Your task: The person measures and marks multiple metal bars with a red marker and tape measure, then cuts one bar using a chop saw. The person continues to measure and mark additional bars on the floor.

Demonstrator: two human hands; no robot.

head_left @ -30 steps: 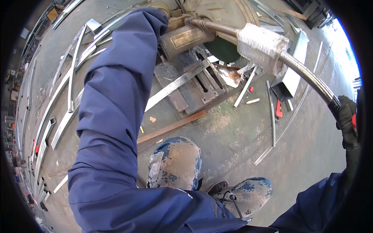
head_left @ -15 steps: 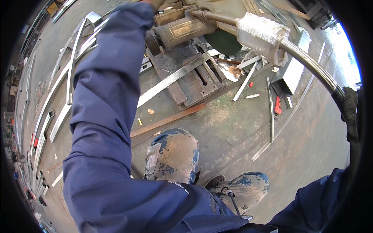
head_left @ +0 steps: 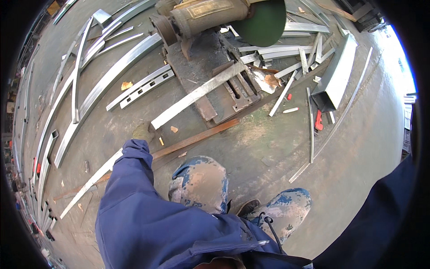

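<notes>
beyond the bar (head_left: 197,95) sits an unreadable label (head_left: 209,8).

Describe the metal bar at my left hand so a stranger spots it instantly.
Find the saw with the dark green disc at the top, then its slotted metal base. A silver bar lies slantwise across that base and runs down-left to your gloved left hand. Unlike the silver pieces on the floor, this one rests on the base and meets your hand.
</notes>
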